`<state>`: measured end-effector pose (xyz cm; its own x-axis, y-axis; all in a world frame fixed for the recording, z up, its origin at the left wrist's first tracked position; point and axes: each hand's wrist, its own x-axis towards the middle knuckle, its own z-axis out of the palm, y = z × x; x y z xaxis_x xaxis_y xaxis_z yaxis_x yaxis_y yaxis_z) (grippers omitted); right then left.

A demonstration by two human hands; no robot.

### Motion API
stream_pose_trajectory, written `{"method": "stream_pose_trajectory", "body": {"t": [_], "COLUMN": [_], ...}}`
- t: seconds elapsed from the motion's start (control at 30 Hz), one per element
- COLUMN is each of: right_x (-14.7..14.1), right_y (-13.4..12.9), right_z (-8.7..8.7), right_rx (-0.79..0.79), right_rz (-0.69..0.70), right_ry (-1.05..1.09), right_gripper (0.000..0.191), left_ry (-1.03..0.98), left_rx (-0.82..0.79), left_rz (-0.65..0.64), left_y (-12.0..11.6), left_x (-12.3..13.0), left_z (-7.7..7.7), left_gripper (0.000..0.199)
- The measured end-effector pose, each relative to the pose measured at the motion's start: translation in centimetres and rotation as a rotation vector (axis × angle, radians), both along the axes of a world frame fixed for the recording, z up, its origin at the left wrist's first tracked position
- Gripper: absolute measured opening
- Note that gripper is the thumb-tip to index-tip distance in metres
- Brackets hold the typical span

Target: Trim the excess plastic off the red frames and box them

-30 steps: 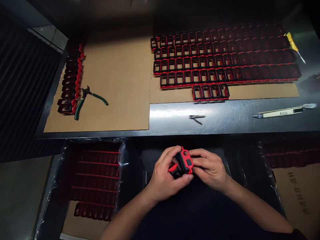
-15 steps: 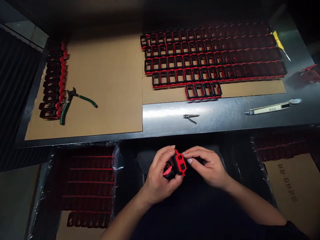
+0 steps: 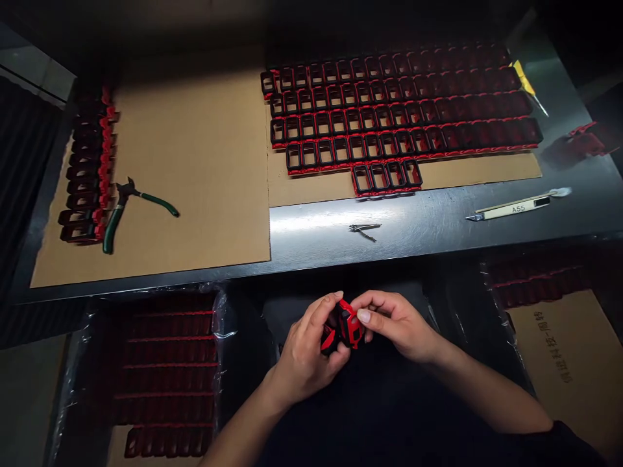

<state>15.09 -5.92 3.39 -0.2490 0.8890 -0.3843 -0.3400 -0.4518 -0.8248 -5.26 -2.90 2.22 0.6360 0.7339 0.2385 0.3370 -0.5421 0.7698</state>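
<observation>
A red and black plastic part [image 3: 351, 326] is held in front of my body, below the table's front edge. My left hand [image 3: 311, 344] wraps round it from the left, and a second red and black piece [image 3: 329, 338] shows inside the same palm. From the right, my right hand [image 3: 396, 324] pinches the upper right edge of the part between thumb and forefinger. The fingers hide some of the part's outline.
Rows of red and black frames [image 3: 335, 120] stand on cardboard, with another row [image 3: 82, 188] at the left. Green-handled pliers [image 3: 117, 207], small metal nippers [image 3: 365, 228], a cutter [image 3: 516, 209] and a yellow tool [image 3: 525, 81] lie about. Boxes [image 3: 221, 331] with more parts stand below.
The right hand has moved in and now grips the part's edge. The part has turned in the fingers and shows less of its red face. The view has shifted slightly.
</observation>
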Motion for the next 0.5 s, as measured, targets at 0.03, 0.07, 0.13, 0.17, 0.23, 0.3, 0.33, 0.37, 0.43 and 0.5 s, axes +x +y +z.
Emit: {"method": "stream_pose_trajectory", "body": {"t": [0.03, 0.07, 0.13, 0.17, 0.23, 0.3, 0.33, 0.37, 0.43, 0.5], "right_x": [0.0, 0.0, -0.1, -0.1, -0.1, -0.1, 0.0, 0.1, 0.3, 0.4], "right_y": [0.0, -0.1, -0.2, -0.3, -0.4, -0.4, -0.4, -0.4, -0.3, -0.3], "right_z": [0.0, 0.0, -0.1, -0.1, -0.3, -0.5, -0.6, -0.8, -1.3, -1.8], "right_rx": [-0.001, -0.007, -0.024, -0.033, -0.045, -0.057, -0.065, -0.073, -0.095, -0.132], "right_rz": [0.005, 0.008, 0.007, 0.004, -0.004, -0.010, -0.015, -0.014, 0.002, 0.023], "right_ry": [0.002, 0.005, 0.018, 0.024, 0.032, 0.039, 0.050, 0.070, 0.142, 0.248], "right_gripper": [0.029, 0.030, 0.029, 0.028, 0.026, 0.024, 0.024, 0.024, 0.026, 0.030], "left_ry": [-0.001, -0.004, -0.002, 0.011, 0.059, 0.088, 0.081, 0.061, -0.006, -0.072], "left_rx": [0.011, 0.032, 0.114, 0.163, 0.238, 0.261, 0.254, 0.236, 0.178, 0.086], "left_rz": [-0.005, -0.009, -0.025, -0.035, -0.057, -0.081, -0.096, -0.111, -0.128, -0.123], "left_y": [0.0, 0.0, 0.0, 0.1, 0.2, 0.4, 0.5, 0.5, 0.6, 0.6], "left_x": [0.0, 0.0, 0.0, 0.0, -0.1, -0.3, -0.4, -0.5, -0.6, -0.6], "left_z": [-0.1, -0.2, -0.4, -0.5, -0.6, -0.5, -0.4, -0.3, 0.0, 0.3], "left_gripper": [0.081, 0.084, 0.089, 0.090, 0.095, 0.097, 0.097, 0.097, 0.096, 0.096]}}
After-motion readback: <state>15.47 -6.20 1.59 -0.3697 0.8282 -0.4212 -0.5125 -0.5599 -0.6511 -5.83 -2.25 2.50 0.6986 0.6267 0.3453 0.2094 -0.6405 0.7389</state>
